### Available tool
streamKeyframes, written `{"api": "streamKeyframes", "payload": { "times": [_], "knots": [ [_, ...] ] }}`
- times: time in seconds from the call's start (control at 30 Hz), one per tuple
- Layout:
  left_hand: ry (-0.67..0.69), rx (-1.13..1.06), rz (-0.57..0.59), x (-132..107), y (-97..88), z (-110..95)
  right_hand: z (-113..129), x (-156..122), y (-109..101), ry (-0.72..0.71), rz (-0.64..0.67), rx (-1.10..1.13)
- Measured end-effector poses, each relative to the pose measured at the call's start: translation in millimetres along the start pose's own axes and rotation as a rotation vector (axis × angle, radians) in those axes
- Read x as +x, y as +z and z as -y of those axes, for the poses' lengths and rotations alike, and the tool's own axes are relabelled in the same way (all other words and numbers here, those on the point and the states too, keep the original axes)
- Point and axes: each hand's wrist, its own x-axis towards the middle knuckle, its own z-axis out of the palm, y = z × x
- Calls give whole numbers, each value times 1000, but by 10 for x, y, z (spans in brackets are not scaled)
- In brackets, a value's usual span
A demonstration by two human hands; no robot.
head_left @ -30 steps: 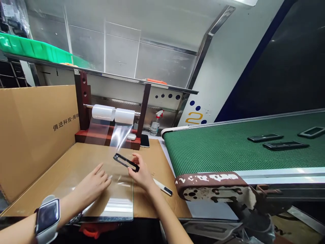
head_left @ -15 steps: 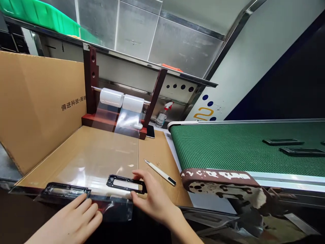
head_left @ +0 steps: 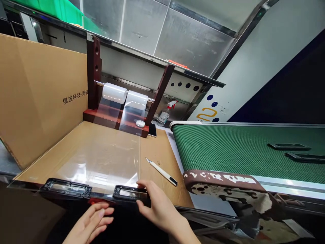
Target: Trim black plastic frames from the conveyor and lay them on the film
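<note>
My right hand (head_left: 162,208) pinches the right end of a narrow black rectangular frame (head_left: 130,192) between thumb and fingers. The frame lies at the front edge of the work surface, on clear plastic film. My left hand (head_left: 92,218) hangs below that edge with its fingers stretched out and nothing in them. Above the left hand, a second black frame (head_left: 66,188) rests along the same edge, apart from the hand. Glossy clear film (head_left: 101,149) runs from two rolls (head_left: 137,99) down over the cardboard sheet toward both frames.
A white craft knife (head_left: 161,171) lies right of the film. Dark red uprights (head_left: 93,74) hold the rolls. A cardboard panel (head_left: 43,98) stands at left. More black frames (head_left: 289,146) lie on the green conveyor belt (head_left: 228,145). A spray bottle (head_left: 164,117) and phone (head_left: 152,130) sit behind.
My left hand has come off the left frame, moving right and below the edge. My right hand has brought its frame slightly right and down to the front edge. The view shifted a little.
</note>
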Motion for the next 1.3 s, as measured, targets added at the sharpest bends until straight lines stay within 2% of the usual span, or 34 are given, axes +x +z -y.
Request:
{"api": "streamKeyframes", "payload": {
  "times": [0.1,0.2,0.37,0.53,0.67,0.83,1.03,1.3],
  "knots": [
    [110,-116,-85,-30,214,16,-8,-25,0,-9,2,12],
    [161,-159,-120,-52,281,-8,-21,-50,1,-11,-4,27],
    [145,-104,-85,-52,248,-24,-42,-64,0,3,7,62],
    [217,-84,-117,-87,214,7,41,-62,-17,1,0,78],
    [256,-62,-158,-170,187,-33,156,-62,15,-52,-19,80],
    [218,-144,-181,-242,208,-107,199,-44,99,-112,-29,69],
    [222,-203,-213,-235,206,-107,224,-14,179,-174,-29,54],
    [255,-159,-222,-234,150,-104,264,-1,224,-243,-50,38]
  ]
}}
